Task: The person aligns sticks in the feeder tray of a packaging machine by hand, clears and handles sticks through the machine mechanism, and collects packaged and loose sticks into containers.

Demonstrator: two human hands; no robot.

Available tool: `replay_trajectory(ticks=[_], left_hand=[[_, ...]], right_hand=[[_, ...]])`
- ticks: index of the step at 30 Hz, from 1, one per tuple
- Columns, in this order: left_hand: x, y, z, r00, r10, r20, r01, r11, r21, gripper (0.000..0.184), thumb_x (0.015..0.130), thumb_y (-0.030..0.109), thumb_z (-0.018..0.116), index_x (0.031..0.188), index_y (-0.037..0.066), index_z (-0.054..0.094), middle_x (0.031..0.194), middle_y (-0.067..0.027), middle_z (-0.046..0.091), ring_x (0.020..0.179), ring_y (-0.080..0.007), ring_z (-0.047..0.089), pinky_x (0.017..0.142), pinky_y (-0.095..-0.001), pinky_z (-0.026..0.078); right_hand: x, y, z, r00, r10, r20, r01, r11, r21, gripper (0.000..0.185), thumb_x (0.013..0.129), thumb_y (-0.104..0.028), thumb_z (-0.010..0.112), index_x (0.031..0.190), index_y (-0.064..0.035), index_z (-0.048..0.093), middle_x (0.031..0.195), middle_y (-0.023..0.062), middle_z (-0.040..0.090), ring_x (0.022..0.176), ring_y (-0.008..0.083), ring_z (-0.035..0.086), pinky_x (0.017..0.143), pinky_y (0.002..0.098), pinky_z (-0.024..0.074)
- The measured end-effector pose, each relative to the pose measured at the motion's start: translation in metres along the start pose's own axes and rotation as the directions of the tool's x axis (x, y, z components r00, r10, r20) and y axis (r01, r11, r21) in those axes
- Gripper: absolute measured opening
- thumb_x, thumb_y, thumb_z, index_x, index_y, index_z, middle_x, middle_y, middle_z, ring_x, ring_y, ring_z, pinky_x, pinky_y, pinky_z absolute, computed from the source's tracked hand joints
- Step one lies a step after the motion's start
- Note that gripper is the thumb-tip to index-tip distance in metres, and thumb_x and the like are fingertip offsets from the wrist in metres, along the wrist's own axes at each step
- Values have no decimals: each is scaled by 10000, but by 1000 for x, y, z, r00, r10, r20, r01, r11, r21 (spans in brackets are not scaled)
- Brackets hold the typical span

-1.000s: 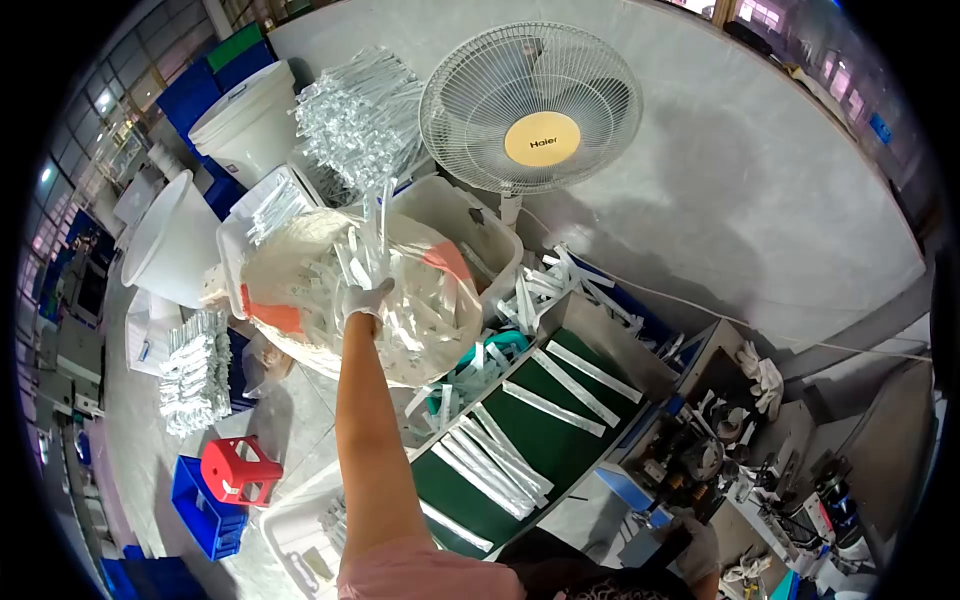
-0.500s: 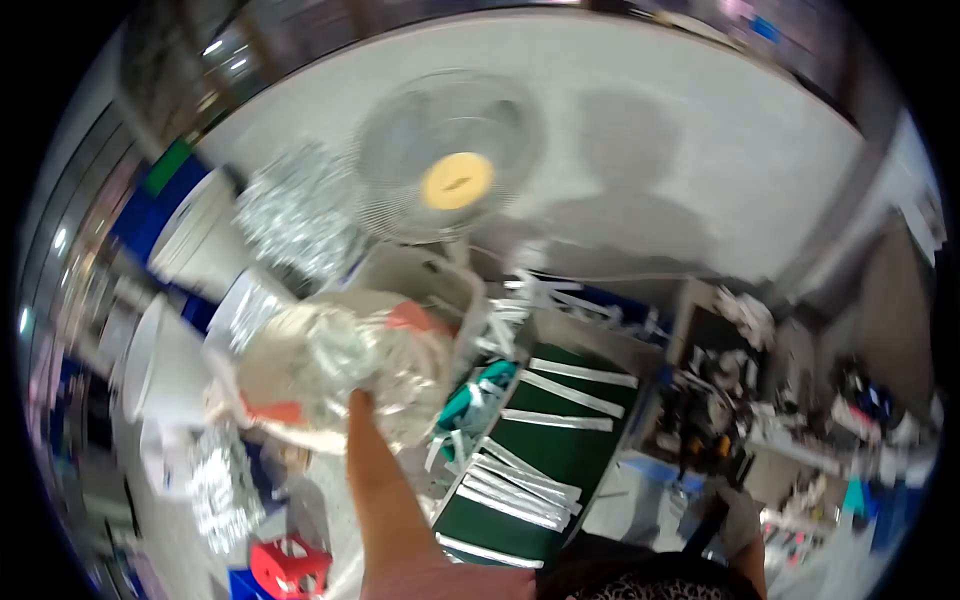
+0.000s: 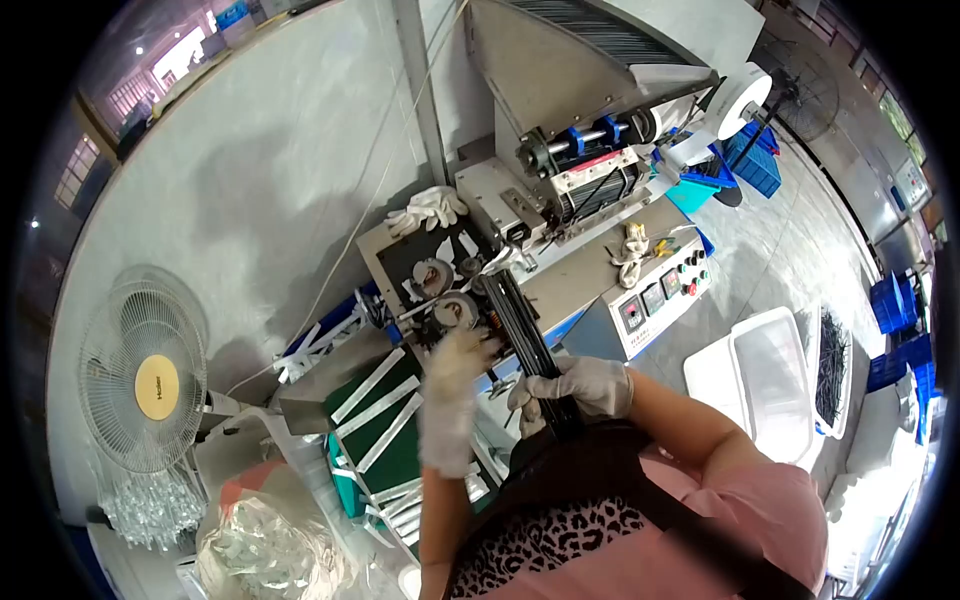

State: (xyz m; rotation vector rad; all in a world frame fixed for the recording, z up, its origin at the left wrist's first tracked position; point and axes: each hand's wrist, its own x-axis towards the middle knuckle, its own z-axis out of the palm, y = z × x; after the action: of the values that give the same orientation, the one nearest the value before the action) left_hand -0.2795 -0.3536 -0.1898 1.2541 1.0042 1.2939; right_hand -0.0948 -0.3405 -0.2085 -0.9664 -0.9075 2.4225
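Note:
My right hand [image 3: 592, 388], in a white glove, is wrapped around a bundle of long thin black strips [image 3: 520, 330] close to my waist. The bundle's far end reaches toward the machine [image 3: 575, 205]. My left hand [image 3: 450, 395], also gloved, is left of the bundle and smeared by motion, so its fingers cannot be made out. Beneath and left of it is a green-topped surface [image 3: 375, 395] with several white strips [image 3: 390, 432] on it. Just beyond that hand are round metal parts [image 3: 455, 310] in a dark tray.
A control box [image 3: 655, 295] with buttons fronts the machine; spare gloves [image 3: 430, 208] lie beside it. A fan [image 3: 145, 375] and a sack of clear plastic [image 3: 265, 550] are on the left. White bins [image 3: 765, 385] stand on the right, one holding black strips [image 3: 832, 365].
My view has swung right, from the fan and sack to the machine. My left hand has come from the plastic in the sack to beside the bundle.

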Motion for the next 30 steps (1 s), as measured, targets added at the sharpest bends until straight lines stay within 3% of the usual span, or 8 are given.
replay_trajectory(ticks=[2, 6, 9, 16, 19, 22, 23, 30], left_hand=[[13, -15, 46, 951, -303, 54, 299, 866, -400, 384, 940, 248, 413, 1206, -24, 465, 1121, -120, 554, 990, -175, 550, 826, -262, 456], [38, -33, 79, 883, -400, 247, 442, 885, -144, 324, 933, 250, 456, 1134, -1, 498, 958, -73, 597, 827, -136, 575, 721, -244, 477], [58, -38, 124, 888, -400, 228, 455, 691, -562, 272, 939, 193, 435, 1078, -33, 494, 909, -114, 592, 794, -180, 583, 744, -296, 489], [138, -107, 205, 895, -446, -7, 439, 884, -157, 235, 918, 305, 492, 906, 87, 579, 819, 15, 576, 620, -23, 435, 510, -195, 344], [190, -123, 235, 952, 2, -306, 94, 950, 299, 259, 893, 108, 516, 1132, 20, 473, 972, -52, 558, 711, -75, 488, 615, -180, 419], [246, -172, 231, 925, 234, -299, -92, 902, 422, 282, 877, 104, 530, 1140, 16, 476, 958, -150, 586, 791, -194, 573, 712, -252, 475], [254, -160, 239, 865, 498, -53, -214, 463, 860, 265, 874, 137, 539, 1106, 14, 504, 928, -188, 600, 800, -237, 604, 700, -286, 491], [280, -143, 251, 934, 357, -34, -153, 483, 862, 122, 860, 160, 514, 842, 60, 582, 710, -154, 581, 633, -333, 550, 566, -388, 438]], right_hand=[[-10, 7, -9, 998, 64, 12, -65, 994, 83, 258, 867, -223, 581, 1019, -15, 563, 825, 34, 609, 735, 91, 577, 617, 246, 494], [-40, 3, -30, 984, 73, -165, -65, 997, 52, 361, 836, -338, 617, 1033, -36, 586, 856, 15, 613, 785, 98, 559, 674, 259, 465], [-55, 4, -78, 991, 24, -133, -60, 959, -276, 405, 876, -409, 530, 975, -28, 628, 779, 40, 606, 691, 101, 530, 615, 240, 413], [-78, -61, -212, 913, -230, -338, 121, 942, -313, 407, 890, -431, 499, 782, -39, 526, 556, 2, 465, 464, 96, 432, 447, 247, 369], [-89, -93, -262, 877, -213, -431, 228, 973, -16, 389, 884, -399, 527, 914, -17, 594, 560, -23, 456, 454, 71, 383, 416, 224, 299], [-99, -109, -295, 808, -223, -546, 244, 969, -35, 340, 906, -349, 505, 1019, -43, 601, 561, -38, 388, 454, 59, 339, 410, 216, 275], [-102, -108, -305, 816, -216, -537, 236, 971, -32, 340, 906, -349, 505, 1019, -43, 601, 561, -38, 388, 454, 59, 339, 410, 216, 275], [-123, -100, -336, 867, -134, -480, 228, 963, 144, 329, 910, -331, 494, 993, -25, 585, 575, -37, 383, 461, 66, 335, 425, 221, 292]])
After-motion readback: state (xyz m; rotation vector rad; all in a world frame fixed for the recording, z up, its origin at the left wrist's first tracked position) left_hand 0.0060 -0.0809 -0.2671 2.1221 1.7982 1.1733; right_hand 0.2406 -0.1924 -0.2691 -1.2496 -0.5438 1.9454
